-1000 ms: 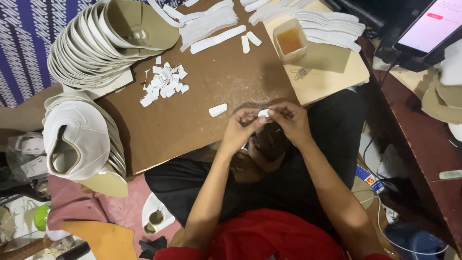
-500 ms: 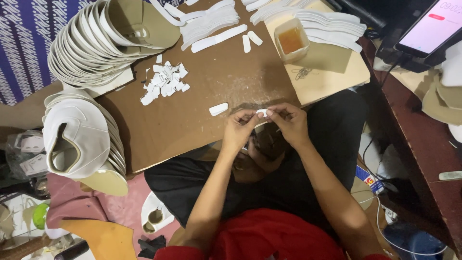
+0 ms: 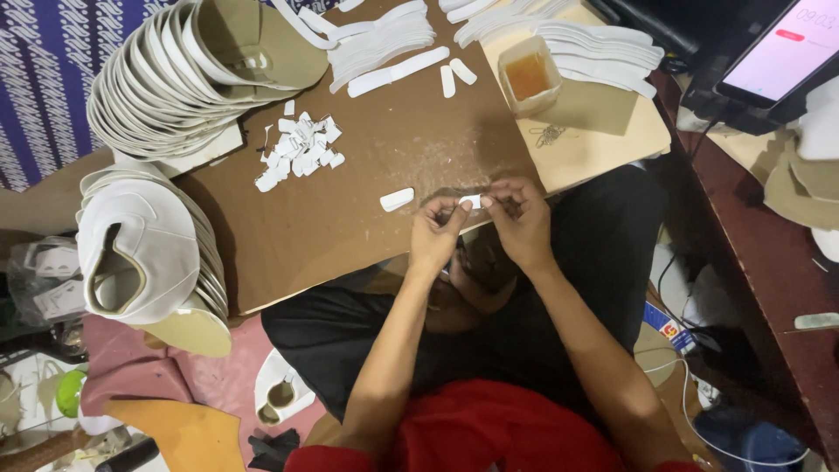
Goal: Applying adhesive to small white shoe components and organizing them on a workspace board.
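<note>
Head view is looking straight down on a person sitting at a brown board [image 3: 350, 218] that is serving as a work surface. Both hands are meeting at the board's near edge, at about six o'clock from its middle. The left hand [image 3: 437, 234] and the right hand [image 3: 523, 225] are pinching a small white strip piece [image 3: 469, 202] between them, thumbs and forefingers pressed together on its two ends, the other fingers curling loosely underneath. The piece is sitting right in the gap between the two sets of fingertips, raised just off the board; holding it from both ends seems to be keeping it steady for fine finger work.

A second white tab [image 3: 397, 198] is lying flat on the board just at nine o'clock from the left hand, within easy reach. Further off, at about ten o'clock, a heap of small white scraps [image 3: 297, 150] is resting loose. At about one o'clock from the hands, a small tub of amber liquid [image 3: 528, 77] is standing on a tan sheet [image 3: 594, 131], probably kept near for dipping, though I cannot tell what it holds. Long white strips [image 3: 384, 48] are fanning out at twelve o'clock. Stacks of cream shoe uppers [image 3: 175, 79] are curving along the board's far left corner, and another stack [image 3: 140, 253] is lying at nine o'clock.
</note>
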